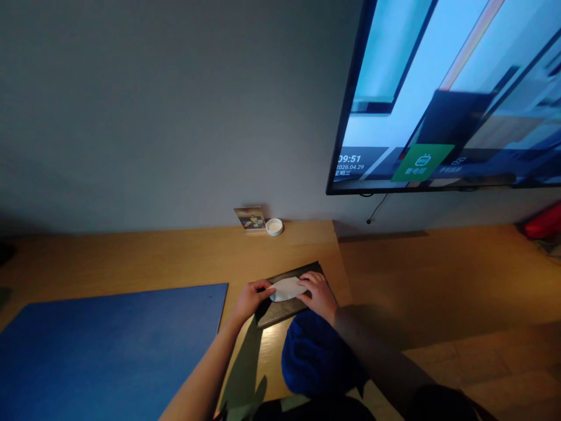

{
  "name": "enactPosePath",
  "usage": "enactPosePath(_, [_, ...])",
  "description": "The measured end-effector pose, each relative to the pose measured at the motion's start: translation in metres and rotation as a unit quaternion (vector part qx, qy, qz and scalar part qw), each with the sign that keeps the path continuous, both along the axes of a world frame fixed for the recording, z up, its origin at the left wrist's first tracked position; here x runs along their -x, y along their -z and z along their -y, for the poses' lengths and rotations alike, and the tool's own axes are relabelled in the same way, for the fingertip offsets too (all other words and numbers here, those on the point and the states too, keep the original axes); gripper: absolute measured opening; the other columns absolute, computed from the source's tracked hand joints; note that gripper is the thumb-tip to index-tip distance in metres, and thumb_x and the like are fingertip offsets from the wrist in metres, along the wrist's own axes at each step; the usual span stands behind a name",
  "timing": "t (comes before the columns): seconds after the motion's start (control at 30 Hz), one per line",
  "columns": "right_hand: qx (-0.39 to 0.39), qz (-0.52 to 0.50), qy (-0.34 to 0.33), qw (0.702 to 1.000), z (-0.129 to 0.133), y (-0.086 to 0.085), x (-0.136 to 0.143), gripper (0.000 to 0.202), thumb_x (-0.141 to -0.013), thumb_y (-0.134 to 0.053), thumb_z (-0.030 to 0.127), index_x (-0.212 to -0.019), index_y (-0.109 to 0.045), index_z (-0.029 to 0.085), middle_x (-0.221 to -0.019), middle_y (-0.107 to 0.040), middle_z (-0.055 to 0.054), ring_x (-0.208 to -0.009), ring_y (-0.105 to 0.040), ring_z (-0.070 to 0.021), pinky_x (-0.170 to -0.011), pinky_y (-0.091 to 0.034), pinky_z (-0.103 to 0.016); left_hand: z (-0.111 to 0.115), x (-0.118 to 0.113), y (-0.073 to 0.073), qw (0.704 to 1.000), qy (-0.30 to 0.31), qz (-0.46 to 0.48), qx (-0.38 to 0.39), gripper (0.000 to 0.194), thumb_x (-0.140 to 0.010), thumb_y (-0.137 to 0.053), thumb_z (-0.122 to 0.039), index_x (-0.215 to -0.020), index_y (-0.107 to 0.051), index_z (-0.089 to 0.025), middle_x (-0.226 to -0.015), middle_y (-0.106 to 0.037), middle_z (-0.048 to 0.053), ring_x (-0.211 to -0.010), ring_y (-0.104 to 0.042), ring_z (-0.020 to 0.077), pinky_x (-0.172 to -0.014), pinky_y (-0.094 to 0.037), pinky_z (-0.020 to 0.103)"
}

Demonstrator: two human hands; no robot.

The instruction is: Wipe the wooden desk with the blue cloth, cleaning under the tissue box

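My left hand [250, 298] and my right hand [319, 293] both grip a small white oval piece [287, 288], one at each end. They hold it just over a dark flat board [280, 309] that lies on the wooden table [175, 257]. I cannot tell whether the white piece is paper or cloth. A dark blue rounded cloth bundle [318, 356] sits right below my right wrist, near the table's front edge.
A blue mat [109, 345] covers the table's left part. A small picture card [250, 219] and a white round lid [274, 226] stand by the wall. A lit TV screen [447, 93] hangs upper right above a lower wooden surface [438, 280]. A red object [546, 222] lies far right.
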State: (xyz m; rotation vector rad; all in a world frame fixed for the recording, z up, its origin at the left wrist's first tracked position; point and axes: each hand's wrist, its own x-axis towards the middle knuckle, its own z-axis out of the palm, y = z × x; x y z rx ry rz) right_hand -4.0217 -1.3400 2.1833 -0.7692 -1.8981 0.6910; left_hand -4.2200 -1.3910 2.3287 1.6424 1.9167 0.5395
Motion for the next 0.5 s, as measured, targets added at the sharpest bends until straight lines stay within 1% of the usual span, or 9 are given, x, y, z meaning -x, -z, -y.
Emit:
enactPosePath(0.1, [0.000,0.031,-0.035,0.999,-0.008,-0.007,0.007,0.063,-0.071,-0.086,0.036,-0.129,-0.066,0.021,-0.148,-0.055,-0.014,-0.145,-0.037,-0.0328,-0.123,-0.028,-0.057,-0.001,0.006,0.001,0.999,0.021,0.033,-0.016,0.046,-0.065,-0.066,-0.060,-0.063,-0.067,-0.014,-0.081,-0.065,0.010,-0.083,-0.059,0.0232,-0.083,-0.043,0.034])
enactPosePath(0.13, [0.006,0.046,-0.055,0.997,-0.010,-0.010,0.010,0.063,-0.070,-0.087,0.039,-0.129,-0.067,0.023,-0.152,-0.051,-0.012,-0.150,-0.031,-0.0338,-0.124,-0.023,-0.060,-0.002,0.007,0.001,0.998,0.028,0.044,-0.021,0.044,-0.064,-0.067,-0.059,-0.061,-0.068,-0.015,-0.084,-0.066,0.011,-0.086,-0.061,0.0242,-0.086,-0.043,0.034])
enactPosePath(0.2, [0.024,0.067,-0.090,0.993,-0.014,-0.015,0.016,0.042,-0.074,-0.084,0.039,-0.114,-0.076,0.028,-0.153,-0.053,-0.007,-0.153,-0.026,-0.0340,-0.125,-0.017,-0.064,0.000,0.009,0.002,0.997,0.026,0.061,-0.037,0.041,-0.060,-0.071,-0.055,-0.068,-0.073,-0.015,-0.093,-0.069,0.012,-0.094,-0.064,0.0261,-0.092,-0.045,0.035])
enactPosePath(0.27, [0.038,0.075,-0.109,0.991,-0.016,-0.019,0.021,0.014,-0.080,-0.079,0.036,-0.093,-0.081,0.030,-0.148,-0.058,-0.003,-0.153,-0.026,-0.0325,-0.125,-0.015,-0.064,0.009,0.010,0.004,0.994,-0.028,0.051,-0.094,0.045,-0.063,-0.070,-0.056,-0.081,-0.073,-0.014,-0.095,-0.070,0.013,-0.094,-0.063,0.0262,-0.091,-0.045,0.037])
enactPosePath(0.33, [0.049,0.073,-0.111,0.990,-0.017,-0.021,0.023,0.009,-0.082,-0.077,0.036,-0.089,-0.082,0.031,-0.147,-0.059,-0.002,-0.153,-0.027,-0.0319,-0.125,-0.015,-0.064,0.025,0.007,0.012,0.983,-0.084,0.018,-0.164,0.044,-0.074,-0.065,-0.058,-0.078,-0.069,-0.014,-0.083,-0.066,0.011,-0.082,-0.060,0.0242,-0.080,-0.044,0.037])
enactPosePath(0.37, [0.053,0.070,-0.110,0.990,-0.017,-0.021,0.024,0.011,-0.082,-0.077,0.037,-0.091,-0.081,0.031,-0.147,-0.059,-0.002,-0.153,-0.027,-0.0319,-0.125,-0.016,-0.064,0.034,0.004,0.019,0.979,-0.088,0.004,-0.184,0.043,-0.078,-0.062,-0.058,-0.073,-0.067,-0.015,-0.076,-0.064,0.009,-0.077,-0.057,0.0231,-0.076,-0.042,0.036])
enactPosePath(0.4, [0.054,0.068,-0.111,0.990,-0.017,-0.021,0.024,0.013,-0.083,-0.076,0.037,-0.094,-0.081,0.032,-0.148,-0.058,-0.002,-0.153,-0.027,-0.0318,-0.125,-0.016,-0.064,0.042,0.001,0.027,0.979,-0.070,-0.002,-0.189,0.042,-0.081,-0.062,-0.057,-0.071,-0.067,-0.016,-0.074,-0.064,0.008,-0.076,-0.058,0.0228,-0.075,-0.043,0.036])
enactPosePath(0.43, [0.053,0.069,-0.114,0.990,-0.018,-0.021,0.024,0.014,-0.085,-0.074,0.037,-0.096,-0.081,0.031,-0.149,-0.057,-0.002,-0.154,-0.026,-0.0316,-0.125,-0.015,-0.064,0.049,-0.003,0.037,0.982,-0.034,0.000,-0.183,0.038,-0.081,-0.064,-0.054,-0.075,-0.071,-0.017,-0.081,-0.068,0.008,-0.083,-0.061,0.0235,-0.081,-0.045,0.037])
enactPosePath(0.5, [0.043,0.078,-0.120,0.989,-0.020,-0.020,0.024,0.013,-0.088,-0.071,0.037,-0.090,-0.081,0.029,-0.152,-0.054,-0.002,-0.155,-0.022,-0.0322,-0.125,-0.012,-0.066,0.054,-0.011,0.056,0.986,0.035,0.006,-0.161,0.038,-0.080,-0.067,-0.046,-0.105,-0.075,-0.018,-0.116,-0.071,0.009,-0.114,-0.061,0.0252,-0.104,-0.044,0.040])
